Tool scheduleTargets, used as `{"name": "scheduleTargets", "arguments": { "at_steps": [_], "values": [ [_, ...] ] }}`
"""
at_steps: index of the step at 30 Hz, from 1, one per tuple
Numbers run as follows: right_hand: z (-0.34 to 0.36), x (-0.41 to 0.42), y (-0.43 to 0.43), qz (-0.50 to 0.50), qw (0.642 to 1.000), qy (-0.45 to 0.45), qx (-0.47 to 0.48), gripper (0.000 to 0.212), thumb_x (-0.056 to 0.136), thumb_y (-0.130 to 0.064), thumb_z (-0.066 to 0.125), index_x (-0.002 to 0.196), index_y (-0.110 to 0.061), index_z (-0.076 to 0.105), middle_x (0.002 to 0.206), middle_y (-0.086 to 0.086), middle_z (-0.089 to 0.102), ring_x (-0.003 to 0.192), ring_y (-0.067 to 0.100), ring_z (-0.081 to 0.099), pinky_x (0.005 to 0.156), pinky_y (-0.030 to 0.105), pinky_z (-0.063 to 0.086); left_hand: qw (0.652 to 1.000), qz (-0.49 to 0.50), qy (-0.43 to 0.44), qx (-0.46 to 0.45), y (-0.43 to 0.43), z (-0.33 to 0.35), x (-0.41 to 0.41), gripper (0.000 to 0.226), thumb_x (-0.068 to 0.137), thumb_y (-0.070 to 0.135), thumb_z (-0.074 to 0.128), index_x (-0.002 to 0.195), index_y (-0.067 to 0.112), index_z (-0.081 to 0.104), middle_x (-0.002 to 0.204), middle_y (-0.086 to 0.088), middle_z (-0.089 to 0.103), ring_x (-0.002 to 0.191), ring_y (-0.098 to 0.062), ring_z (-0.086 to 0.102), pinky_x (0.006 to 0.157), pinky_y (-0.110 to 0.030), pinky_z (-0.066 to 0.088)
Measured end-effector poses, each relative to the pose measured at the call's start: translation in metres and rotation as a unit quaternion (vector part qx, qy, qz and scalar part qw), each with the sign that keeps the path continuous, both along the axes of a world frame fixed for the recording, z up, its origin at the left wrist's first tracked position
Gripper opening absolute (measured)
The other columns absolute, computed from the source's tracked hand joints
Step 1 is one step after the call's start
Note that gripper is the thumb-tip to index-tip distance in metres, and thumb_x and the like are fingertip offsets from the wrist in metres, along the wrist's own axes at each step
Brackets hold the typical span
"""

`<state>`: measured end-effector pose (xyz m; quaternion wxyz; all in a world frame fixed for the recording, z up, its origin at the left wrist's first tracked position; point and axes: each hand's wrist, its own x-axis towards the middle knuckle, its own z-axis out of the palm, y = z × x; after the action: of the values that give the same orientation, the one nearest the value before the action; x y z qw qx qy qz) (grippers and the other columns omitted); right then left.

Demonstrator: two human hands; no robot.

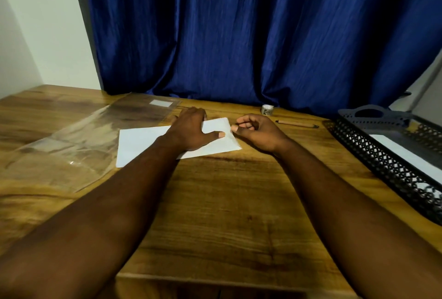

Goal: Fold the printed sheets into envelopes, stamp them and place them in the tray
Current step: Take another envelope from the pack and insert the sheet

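A white sheet (141, 146) lies flat on the wooden table (227, 203), partly folded at its right end. My left hand (191, 129) presses flat on the sheet with straight fingers, thumb stretched to the right. My right hand (257, 131) has curled fingers and pinches the sheet's right edge at its upper corner. A black mesh tray (382, 162) stands at the right with a white paper (406, 152) inside. A small round stamp (267, 109) sits at the back near the curtain.
A clear plastic sleeve (71, 148) lies on the left of the table. A brown pen (296, 124) rests between the stamp and the tray. A blue curtain (251, 35) hangs behind the table. The table's front edge is near me.
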<state>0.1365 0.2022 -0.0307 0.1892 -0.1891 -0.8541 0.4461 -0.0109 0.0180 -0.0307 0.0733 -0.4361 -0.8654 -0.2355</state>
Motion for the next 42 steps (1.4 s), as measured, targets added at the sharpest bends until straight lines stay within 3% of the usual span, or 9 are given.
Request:
{"name": "scheduleTargets", "arguments": {
  "at_steps": [4, 8, 12, 15, 19, 24, 29, 36, 42],
  "values": [
    [0.009, 0.002, 0.005, 0.031, 0.998, -0.023, -0.058, 0.033, 0.102, -0.031, 0.07, 0.133, -0.021, 0.069, 0.124, -0.003, 0.074, 0.115, 0.011, 0.069, 0.093, 0.023, 0.054, 0.998, -0.021, 0.029, 0.052, 0.002, 0.008, 0.01, 0.034, 0.097, 0.052, 0.066, 0.111, 0.024, 0.053, 0.114, 0.002, 0.057, 0.106, -0.019, 0.05, 0.094, -0.044, 0.044],
    [0.015, 0.009, 0.018, 0.102, 0.986, -0.04, -0.127, 0.034, 0.101, -0.009, 0.068, 0.134, -0.014, 0.069, 0.123, 0.006, 0.078, 0.123, 0.028, 0.069, 0.109, 0.042, 0.054, 0.989, -0.046, 0.11, 0.092, 0.003, 0.019, 0.019, 0.013, 0.104, 0.037, 0.056, 0.109, 0.026, 0.051, 0.105, 0.005, 0.059, 0.102, -0.02, 0.053, 0.095, -0.044, 0.033],
    [0.019, 0.016, 0.019, 0.087, 0.985, 0.005, -0.15, 0.029, 0.099, -0.002, 0.07, 0.127, -0.007, 0.072, 0.115, 0.016, 0.079, 0.103, 0.03, 0.075, 0.096, 0.042, 0.059, 0.963, -0.074, 0.207, 0.159, 0.002, 0.035, 0.029, 0.009, 0.104, 0.033, 0.054, 0.102, 0.025, 0.053, 0.1, 0.006, 0.058, 0.096, -0.018, 0.051, 0.092, -0.042, 0.028],
    [0.018, 0.011, 0.013, 0.038, 0.987, 0.074, -0.14, 0.017, 0.101, -0.003, 0.067, 0.115, -0.01, 0.075, 0.094, 0.008, 0.079, 0.073, 0.012, 0.069, 0.073, 0.03, 0.056, 0.938, -0.086, 0.282, 0.183, 0.003, 0.045, 0.037, 0.009, 0.104, 0.028, 0.054, 0.106, 0.021, 0.059, 0.103, 0.002, 0.061, 0.098, -0.022, 0.052, 0.09, -0.042, 0.025],
    [0.026, 0.01, 0.012, -0.045, 0.97, 0.195, -0.134, 0.016, 0.1, -0.003, 0.07, 0.097, -0.018, 0.076, 0.09, -0.003, 0.078, 0.08, 0.009, 0.074, 0.071, 0.023, 0.06, 0.933, -0.092, 0.317, 0.146, 0.003, 0.053, 0.048, 0.024, 0.095, 0.02, 0.062, 0.119, 0.022, 0.062, 0.115, 0.002, 0.063, 0.106, -0.021, 0.056, 0.096, -0.043, 0.029],
    [0.024, 0.025, 0.033, -0.11, 0.972, 0.193, -0.072, 0.015, 0.097, -0.008, 0.074, 0.105, -0.02, 0.08, 0.106, -0.007, 0.078, 0.089, 0.0, 0.072, 0.079, 0.016, 0.056, 0.96, -0.096, 0.247, 0.086, 0.001, 0.052, 0.049, 0.015, 0.092, 0.017, 0.065, 0.106, 0.023, 0.067, 0.104, 0.002, 0.066, 0.095, -0.024, 0.064, 0.082, -0.044, 0.049],
    [0.008, 0.034, 0.048, -0.068, 0.994, 0.036, -0.072, 0.019, 0.097, -0.002, 0.072, 0.097, -0.017, 0.083, 0.114, 0.007, 0.078, 0.097, 0.015, 0.075, 0.077, 0.024, 0.061, 0.981, -0.154, 0.109, 0.033, 0.005, 0.027, 0.049, 0.005, 0.094, 0.03, 0.067, 0.091, 0.033, 0.064, 0.105, 0.014, 0.065, 0.099, -0.01, 0.059, 0.085, -0.041, 0.056],
    [0.016, 0.045, 0.049, -0.038, 0.996, -0.064, 0.041, 0.024, 0.1, -0.002, 0.065, 0.096, -0.016, 0.085, 0.064, -0.018, 0.072, 0.055, -0.008, 0.062, 0.053, 0.011, 0.042, 0.978, -0.197, -0.062, -0.003, 0.01, 0.01, 0.047, 0.009, 0.092, 0.032, 0.072, 0.088, 0.031, 0.065, 0.135, 0.018, 0.065, 0.132, -0.008, 0.052, 0.107, -0.034, 0.041],
    [0.016, 0.039, 0.045, -0.093, 0.994, -0.029, 0.045, 0.024, 0.102, -0.017, 0.063, 0.093, -0.026, 0.083, 0.105, -0.011, 0.075, 0.105, 0.011, 0.066, 0.095, 0.037, 0.052, 0.974, -0.196, -0.113, 0.008, 0.012, 0.012, 0.052, 0.031, 0.09, 0.056, 0.075, 0.093, 0.025, 0.073, 0.132, 0.018, 0.066, 0.121, -0.001, 0.056, 0.099, -0.028, 0.042]
  ]
}}
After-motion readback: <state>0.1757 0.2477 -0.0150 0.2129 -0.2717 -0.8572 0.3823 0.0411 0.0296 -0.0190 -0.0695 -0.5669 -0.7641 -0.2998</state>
